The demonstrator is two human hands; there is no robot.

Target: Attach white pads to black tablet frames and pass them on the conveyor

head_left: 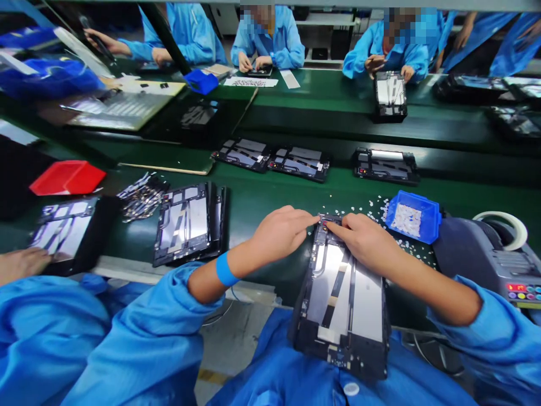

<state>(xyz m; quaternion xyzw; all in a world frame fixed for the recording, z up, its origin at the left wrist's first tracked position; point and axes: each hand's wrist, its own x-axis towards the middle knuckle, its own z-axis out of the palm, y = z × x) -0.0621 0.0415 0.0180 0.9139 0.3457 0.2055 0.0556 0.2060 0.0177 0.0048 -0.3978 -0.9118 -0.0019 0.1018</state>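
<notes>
An opened tablet (327,276) with its inner parts bare lies in front of me, its near end jutting past the table edge over my lap. It appears to rest on another dark unit. My left hand (281,231), with a blue band at its wrist, touches the top left corner with its index fingertip; the other fingers are curled in. On the top edge, my right hand (367,239) presses an index finger beside a small red spot; its remaining fingers are bent and partly hidden. Anything small between the fingers of either hand is too tiny to make out.
A blue bin (431,223) of small white pieces stands right, with pieces scattered round it. Beyond is a tape dispenser (469,254). Left are stacked tablets (183,220), a pile of strips (143,194) and a red bin (67,177). Co-workers sit opposite; a neighbour's hand (23,265) is far left.
</notes>
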